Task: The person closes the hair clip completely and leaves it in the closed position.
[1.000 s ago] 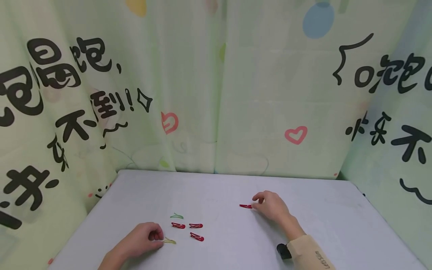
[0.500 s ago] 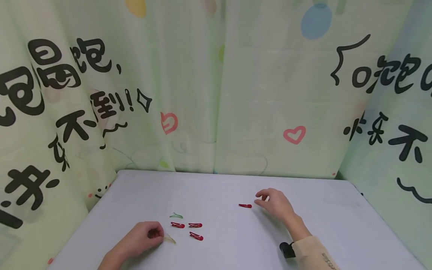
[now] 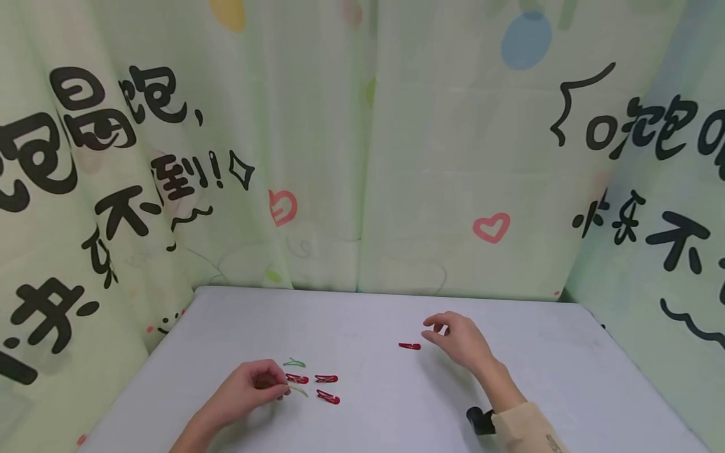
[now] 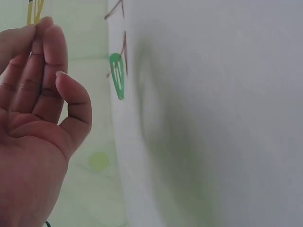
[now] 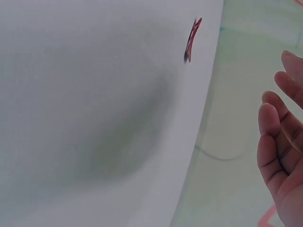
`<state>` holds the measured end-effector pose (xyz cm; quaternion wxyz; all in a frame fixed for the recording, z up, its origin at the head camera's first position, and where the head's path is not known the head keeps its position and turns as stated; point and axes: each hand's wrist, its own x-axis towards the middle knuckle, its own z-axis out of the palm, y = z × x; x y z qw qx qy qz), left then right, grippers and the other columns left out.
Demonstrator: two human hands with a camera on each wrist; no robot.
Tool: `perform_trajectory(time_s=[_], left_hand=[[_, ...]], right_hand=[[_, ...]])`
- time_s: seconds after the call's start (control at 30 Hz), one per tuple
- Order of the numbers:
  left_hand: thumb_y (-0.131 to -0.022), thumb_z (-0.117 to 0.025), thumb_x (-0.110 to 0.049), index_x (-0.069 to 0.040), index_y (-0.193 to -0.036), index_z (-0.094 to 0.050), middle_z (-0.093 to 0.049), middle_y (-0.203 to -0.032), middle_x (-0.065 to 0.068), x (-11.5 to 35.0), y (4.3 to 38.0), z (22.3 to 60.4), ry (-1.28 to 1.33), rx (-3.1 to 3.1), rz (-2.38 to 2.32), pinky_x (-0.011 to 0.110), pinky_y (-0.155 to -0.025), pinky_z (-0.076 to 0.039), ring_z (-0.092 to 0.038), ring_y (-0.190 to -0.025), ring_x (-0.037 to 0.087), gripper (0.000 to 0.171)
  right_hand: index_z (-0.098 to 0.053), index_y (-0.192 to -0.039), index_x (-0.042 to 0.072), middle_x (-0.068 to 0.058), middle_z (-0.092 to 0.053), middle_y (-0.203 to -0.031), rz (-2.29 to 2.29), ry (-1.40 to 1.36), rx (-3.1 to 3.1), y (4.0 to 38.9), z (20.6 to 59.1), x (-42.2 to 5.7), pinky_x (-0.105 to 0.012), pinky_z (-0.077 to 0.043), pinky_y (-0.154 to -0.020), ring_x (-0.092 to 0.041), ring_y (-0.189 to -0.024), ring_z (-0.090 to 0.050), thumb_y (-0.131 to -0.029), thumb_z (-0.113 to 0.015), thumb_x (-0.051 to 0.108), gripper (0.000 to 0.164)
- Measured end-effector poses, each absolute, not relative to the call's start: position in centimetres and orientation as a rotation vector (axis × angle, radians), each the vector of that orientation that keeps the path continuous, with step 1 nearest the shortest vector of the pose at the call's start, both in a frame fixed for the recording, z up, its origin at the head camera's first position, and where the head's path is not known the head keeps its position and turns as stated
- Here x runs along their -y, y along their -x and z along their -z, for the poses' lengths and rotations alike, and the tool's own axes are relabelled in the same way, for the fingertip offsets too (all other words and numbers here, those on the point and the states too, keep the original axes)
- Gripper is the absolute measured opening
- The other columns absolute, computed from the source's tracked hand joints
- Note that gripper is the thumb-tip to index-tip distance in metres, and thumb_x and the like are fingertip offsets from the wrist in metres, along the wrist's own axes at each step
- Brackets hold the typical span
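My left hand (image 3: 252, 391) pinches a yellow snap hair clip (image 4: 35, 12) between thumb and fingertips, held close over the table at the left group of clips. Just beyond it are a green hair clip (image 3: 294, 362) and a red hair clip (image 3: 297, 379). Two more red clips lie to the right, one farther back (image 3: 326, 379) and one nearer (image 3: 328, 397). Off to the right, a lone red hair clip (image 3: 410, 346) lies on its own. Above and to the right of it hovers my right hand (image 3: 461, 343), fingers loosely bent, holding nothing.
A white-covered table (image 3: 374, 333) bears all the clips. Behind and at the sides hangs a pale green curtain (image 3: 419, 189) with dark lettering. A black device (image 3: 480, 420) sits at the right wrist by the beige sleeve (image 3: 532, 428).
My right hand has drawn back from the lone red clip and risen slightly. My left hand has moved right and away from me, carrying the yellow clip toward the red ones.
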<state>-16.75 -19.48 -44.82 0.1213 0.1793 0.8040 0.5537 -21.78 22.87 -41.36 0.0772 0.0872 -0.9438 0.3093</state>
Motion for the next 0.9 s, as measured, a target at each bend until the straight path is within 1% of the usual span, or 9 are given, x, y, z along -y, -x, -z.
perform_trajectory(time_s=[0.13,0.27,0.4,0.5,0.57,0.7,0.8,0.9], left_hand=[[-0.091,-0.074,-0.009,0.001,-0.098,-0.067,-0.073,-0.096,0.009,18.8,16.7,44.3,-0.516,-2.254,-1.714,0.029,-0.075,-0.055,-0.069,-0.086,0.023,0.014],[-0.09,-0.075,-0.005,0.003,-0.098,-0.068,-0.071,-0.098,0.011,17.7,16.8,44.1,-0.563,-2.203,-1.779,0.029,-0.075,-0.055,-0.068,-0.086,0.02,0.014],[-0.088,-0.077,-0.004,0.003,-0.098,-0.07,-0.071,-0.097,0.011,16.5,16.9,44.0,-0.621,-2.21,-1.817,0.028,-0.074,-0.055,-0.068,-0.085,0.017,0.014],[-0.088,-0.077,-0.005,0.002,-0.098,-0.071,-0.072,-0.096,0.011,15.5,17.0,43.9,-0.656,-2.227,-1.835,0.028,-0.076,-0.055,-0.069,-0.086,0.017,0.014],[-0.088,-0.077,-0.006,0.001,-0.098,-0.071,-0.072,-0.096,0.012,14.8,17.1,43.7,-0.651,-2.225,-1.848,0.028,-0.076,-0.054,-0.07,-0.088,0.02,0.013],[-0.089,-0.076,-0.005,0.002,-0.1,-0.069,-0.072,-0.098,0.02,13.4,17.4,43.4,-0.606,-2.153,-1.902,0.029,-0.079,-0.055,-0.071,-0.095,0.034,0.014],[-0.089,-0.075,-0.004,0.004,-0.1,-0.069,-0.071,-0.098,0.024,12.3,17.5,43.2,-0.587,-2.124,-1.938,0.031,-0.081,-0.056,-0.07,-0.096,0.043,0.015],[-0.088,-0.076,-0.003,0.003,-0.1,-0.069,-0.071,-0.095,0.018,11.2,17.6,43.0,-0.585,-2.144,-1.954,0.033,-0.079,-0.057,-0.07,-0.09,0.041,0.015]], right_hand=[[-0.076,-0.11,0.01,0.002,-0.063,-0.093,-0.975,-0.267,2.795,21.4,41.0,-22.7,-0.034,-0.048,-0.068,-0.019,-0.083,-0.053,-0.089,-0.078,0.017,0.022],[-0.077,-0.108,0.012,0.004,-0.063,-0.092,-1.015,-0.274,2.773,20.8,40.4,-22.4,-0.033,-0.046,-0.066,-0.018,-0.081,-0.052,-0.089,-0.078,0.018,0.02],[-0.077,-0.106,0.014,0.005,-0.064,-0.092,-1.038,-0.292,2.748,19.9,39.8,-22.0,-0.031,-0.045,-0.063,-0.016,-0.078,-0.052,-0.089,-0.079,0.018,0.018],[-0.078,-0.105,0.015,0.005,-0.064,-0.092,-1.06,-0.316,2.726,19.2,39.4,-21.5,-0.029,-0.044,-0.061,-0.015,-0.075,-0.052,-0.088,-0.08,0.018,0.017],[-0.078,-0.104,0.016,0.007,-0.064,-0.092,-1.079,-0.338,2.712,18.8,39.2,-21.1,-0.028,-0.045,-0.06,-0.014,-0.074,-0.052,-0.088,-0.08,0.018,0.017],[-0.078,-0.102,0.019,0.01,-0.064,-0.092,-1.13,-0.435,2.673,18.0,39.1,-20.3,-0.027,-0.046,-0.062,-0.011,-0.073,-0.054,-0.087,-0.081,0.017,0.015],[-0.078,-0.101,0.02,0.011,-0.066,-0.093,-1.192,-0.555,2.627,17.4,39.4,-19.8,-0.026,-0.048,-0.065,-0.01,-0.074,-0.056,-0.088,-0.08,0.014,0.015],[-0.077,-0.102,0.021,0.012,-0.068,-0.095,-1.252,-0.671,2.575,16.8,39.6,-19.3,-0.028,-0.05,-0.069,-0.009,-0.075,-0.058,-0.088,-0.079,0.013,0.016]])
